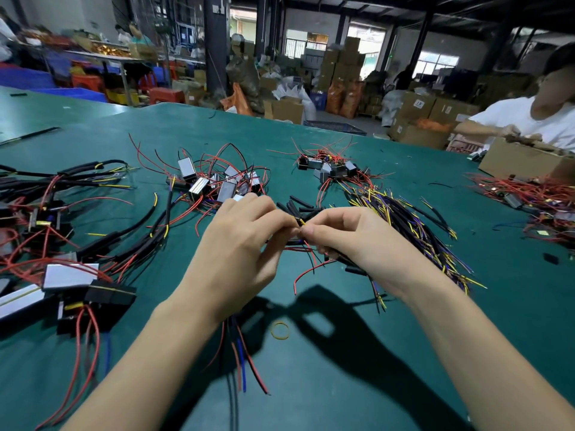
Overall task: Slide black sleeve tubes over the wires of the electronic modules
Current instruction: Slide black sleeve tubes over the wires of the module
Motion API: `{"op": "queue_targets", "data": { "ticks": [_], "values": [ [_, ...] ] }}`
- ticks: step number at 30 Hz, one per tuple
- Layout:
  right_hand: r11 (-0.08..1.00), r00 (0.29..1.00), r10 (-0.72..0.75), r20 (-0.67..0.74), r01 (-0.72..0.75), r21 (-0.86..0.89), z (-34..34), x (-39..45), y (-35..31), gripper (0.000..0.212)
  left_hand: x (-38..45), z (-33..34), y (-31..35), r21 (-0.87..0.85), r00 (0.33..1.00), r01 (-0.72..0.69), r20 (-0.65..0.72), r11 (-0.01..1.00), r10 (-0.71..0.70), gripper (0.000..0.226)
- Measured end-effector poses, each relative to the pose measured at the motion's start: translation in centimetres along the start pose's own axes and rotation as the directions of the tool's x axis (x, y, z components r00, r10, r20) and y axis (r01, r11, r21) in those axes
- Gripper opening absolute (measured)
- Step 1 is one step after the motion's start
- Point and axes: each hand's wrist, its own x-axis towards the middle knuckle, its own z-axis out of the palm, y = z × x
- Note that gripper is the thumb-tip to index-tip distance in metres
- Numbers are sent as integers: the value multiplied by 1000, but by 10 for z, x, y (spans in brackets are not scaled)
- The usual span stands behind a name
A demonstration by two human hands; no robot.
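Both hands met above the middle of the green table (311, 144), a little in from its near edge. The left hand (239, 244) had its fingers curled, thumb and forefinger pinching a thin bundle of wires (242, 349) whose red, black and blue tails hung out below the wrist toward the near edge. The right hand (345, 241) was curled too, pinching what looked like a short black sleeve tube (306, 216) at the point where the fingertips of both hands nearly touched; a yellow wire tip (302, 222) showed just there. Whether that tip had already entered the tube could not be told, since the fingers hid the joint.

Loose sleeve tubes (300, 204) lay just beyond the hands, and a heap of yellow, purple and black leads (413, 231) spread toward the right edge. Silver modules (202, 185) with red wires sat in a pile further in on the left, and more black modules (326, 168) lay toward the far edge. Units that already seemed sleeved (93, 178) lay along the left edge. A yellow rubber band (280, 330) lay on the table near the front.

To do this step well, the wire ends should probably be gathered flush and held close to their tips so they do not buckle, with the tube kept in line with them. A slight twist of the tube while pushing would likely help it pass. Stray strands catching on the tube mouth seemed the main risk.
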Motion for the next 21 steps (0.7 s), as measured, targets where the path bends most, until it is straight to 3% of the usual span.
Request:
{"op": "queue_targets", "data": {
  "ticks": [3,5,7,10,12,16,18,21],
  "values": [
    [997,996,-77,-42,75,-31,4,0,0,9,-1,2,5,-119,977,212,26,970,-210,15],
    [992,990,-115,-77,110,-63,8,0,1,8,0,4,7,-331,928,367,63,869,-367,15],
    [990,984,-132,-123,125,-60,11,1,3,10,0,5,9,-368,894,440,90,819,-440,16],
    [997,980,-50,-193,60,48,11,4,7,15,0,3,12,-109,932,352,-48,930,-358,14],
    [989,978,48,-205,-17,150,10,6,11,13,0,0,11,-60,968,230,-90,971,-235,15],
    [948,977,132,-164,-76,309,8,8,15,12,-7,6,3,46,997,20,78,999,-23,14],
    [939,980,138,-144,-83,334,8,8,14,13,-10,8,0,36,992,19,123,999,-24,17],
    [939,982,133,-132,-83,334,7,9,14,13,-9,8,-1,-40,997,48,68,998,-45,17]
  ]
}}
